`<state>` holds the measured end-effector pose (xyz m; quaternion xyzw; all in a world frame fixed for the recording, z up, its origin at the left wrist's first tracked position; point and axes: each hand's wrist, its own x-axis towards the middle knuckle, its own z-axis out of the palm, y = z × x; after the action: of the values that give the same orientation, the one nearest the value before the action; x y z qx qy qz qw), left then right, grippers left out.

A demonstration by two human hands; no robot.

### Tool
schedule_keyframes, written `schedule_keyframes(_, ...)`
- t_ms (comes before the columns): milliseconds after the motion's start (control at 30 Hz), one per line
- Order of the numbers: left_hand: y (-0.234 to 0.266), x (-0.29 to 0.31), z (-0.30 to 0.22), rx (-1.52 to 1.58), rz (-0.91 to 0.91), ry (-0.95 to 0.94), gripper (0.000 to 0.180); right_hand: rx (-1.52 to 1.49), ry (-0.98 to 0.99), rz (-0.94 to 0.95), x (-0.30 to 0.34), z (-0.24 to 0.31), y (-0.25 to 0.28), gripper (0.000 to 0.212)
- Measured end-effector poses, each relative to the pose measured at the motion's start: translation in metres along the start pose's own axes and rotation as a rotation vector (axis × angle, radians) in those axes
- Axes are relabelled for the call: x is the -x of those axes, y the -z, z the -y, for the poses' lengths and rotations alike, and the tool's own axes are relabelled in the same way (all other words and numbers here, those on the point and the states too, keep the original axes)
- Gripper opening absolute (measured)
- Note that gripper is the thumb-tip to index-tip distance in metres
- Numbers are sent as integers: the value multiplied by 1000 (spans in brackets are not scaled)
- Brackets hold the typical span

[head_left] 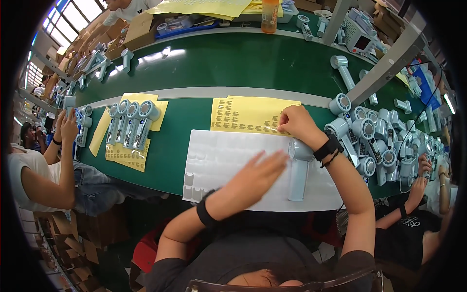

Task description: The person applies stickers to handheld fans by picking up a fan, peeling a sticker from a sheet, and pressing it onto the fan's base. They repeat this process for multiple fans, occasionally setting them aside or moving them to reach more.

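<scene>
A pale blue handheld fan [297,179] lies on a white sticker sheet [228,155], its round head pointing away from me. My left hand [255,182] hovers over the sheet just left of the fan, fingers stretched out and blurred by motion. Beyond the fan's head, my right hand [297,122] is closed in a pinch at the yellow label sheet [250,117]. Its fingertips touch the sheet's right part, near rows of small printed labels. Whatever sits between them is too small to make out. My right wrist partly covers the fan's head.
Several fans [132,121] stand in a row on yellow sheets at left. A dense pile of fans [374,129] fills the right side, beside a grey metal post [389,61]. Across the green bench [219,58] stands an orange bottle [270,17]. Co-workers sit on both sides.
</scene>
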<state>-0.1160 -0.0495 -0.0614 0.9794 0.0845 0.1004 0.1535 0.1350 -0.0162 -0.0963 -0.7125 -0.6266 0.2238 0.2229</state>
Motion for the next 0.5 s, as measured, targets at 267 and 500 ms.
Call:
schedule_keyframes(267,-15,-24,90,35,-34,204,49,-184,84,69,-5,13,22,14)
schedule_keyframes(500,-19,-32,83,-33,-41,230,55,-220,-75,174,-36,4,23,11)
